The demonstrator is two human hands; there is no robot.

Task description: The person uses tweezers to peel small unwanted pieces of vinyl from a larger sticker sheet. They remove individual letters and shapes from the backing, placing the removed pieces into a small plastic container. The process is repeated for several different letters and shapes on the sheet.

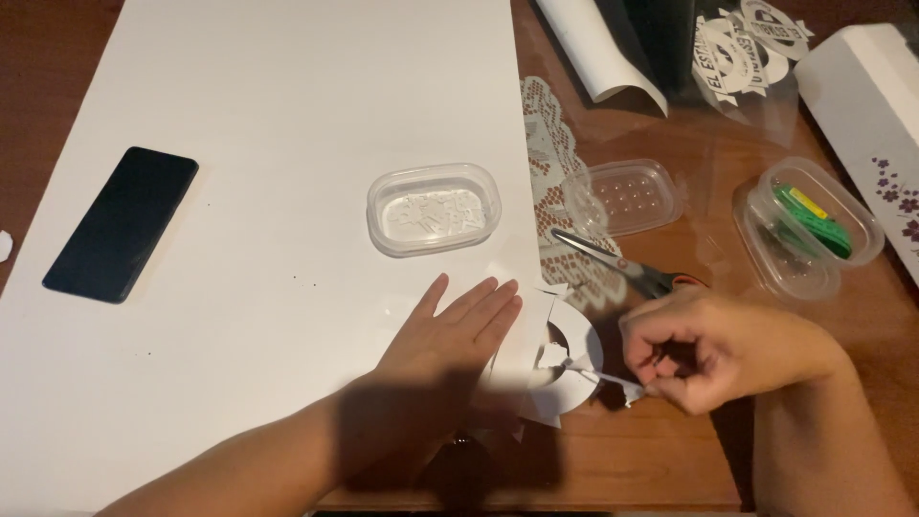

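My left hand [450, 330] lies flat, fingers spread, pressing down a round white cut sheet [565, 369] at the edge of a large white paper sheet [268, 172]. My right hand [704, 349] is closed in a pinch on a thin white strip [603, 375] that runs from the round sheet toward my fingers. Just beyond my right hand lie scissors [622, 268] with dark handles, blades pointing left.
A clear plastic tub [434, 209] holding small white scraps sits on the big sheet. A dark phone [122, 222] lies at the left. A tub lid [632, 196], a tub with green items [814, 225], rolled sheets [603, 53], a white box [866, 86] and printed film [751, 48] lie on the wooden table [651, 460].
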